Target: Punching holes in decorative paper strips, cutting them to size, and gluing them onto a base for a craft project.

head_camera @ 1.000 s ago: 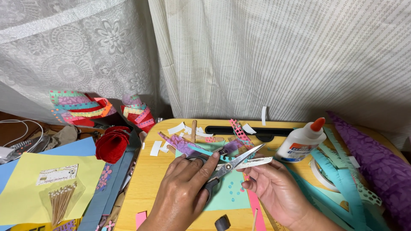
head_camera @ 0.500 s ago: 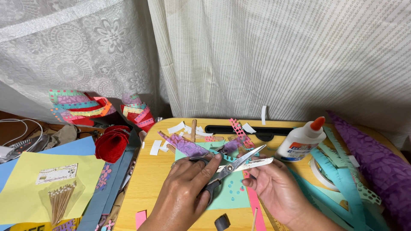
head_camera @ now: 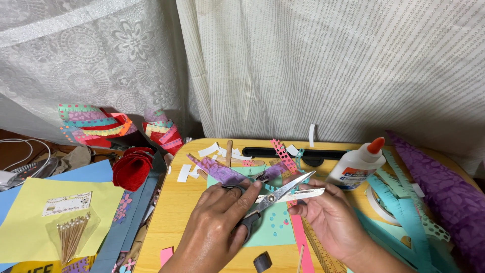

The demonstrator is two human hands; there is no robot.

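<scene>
My left hand (head_camera: 214, 222) grips the dark handles of a pair of scissors (head_camera: 275, 196), whose blades are spread apart. My right hand (head_camera: 328, 215) pinches a small white paper strip (head_camera: 308, 192) between thumb and fingers, and the strip lies between the blades. Both hands hover over a small wooden lap table (head_camera: 177, 212) with a teal paper sheet (head_camera: 275, 227) under them. A purple patterned strip (head_camera: 222, 172) lies just beyond my left hand.
A white glue bottle with an orange cap (head_camera: 356, 167) stands at the right. Teal fringed strips (head_camera: 404, 207) and purple patterned paper (head_camera: 444, 187) lie further right. Yellow paper (head_camera: 30, 222), a packet of sticks (head_camera: 70, 235) and a red felt roll (head_camera: 131, 167) sit at the left. Curtains hang behind.
The hands and scissors have stayed nearly in place; the blades remain spread around the white strip, shifted slightly to the right.
</scene>
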